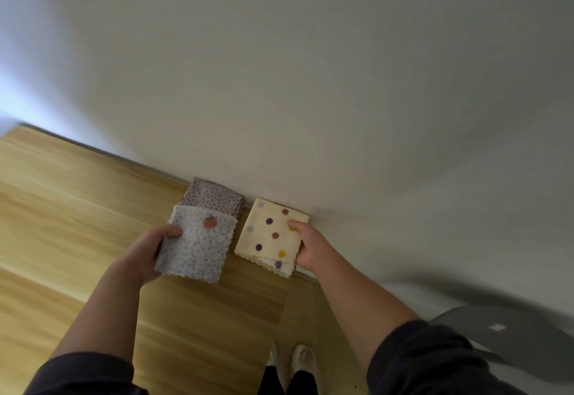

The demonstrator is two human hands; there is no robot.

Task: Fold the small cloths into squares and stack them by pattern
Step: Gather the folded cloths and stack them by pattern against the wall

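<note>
My left hand (148, 251) grips a folded pale blue-grey cloth (195, 247) with tiny dots and a small red fruit print, thumb on top at its left edge. Just behind it a stack of folded brownish dotted cloths (214, 197) lies on the wooden table (62, 208) against the wall. My right hand (310, 247) holds the right edge of a folded cream cloth (268, 234) with large coloured polka dots, thumb on top. That cream cloth sits on another scalloped cream cloth whose edge shows below.
A pale wall (310, 84) runs along the table's far edge right behind the cloths. A grey chair (497, 342) stands at the lower right. My feet in light shoes (298, 360) show below the table's near edge.
</note>
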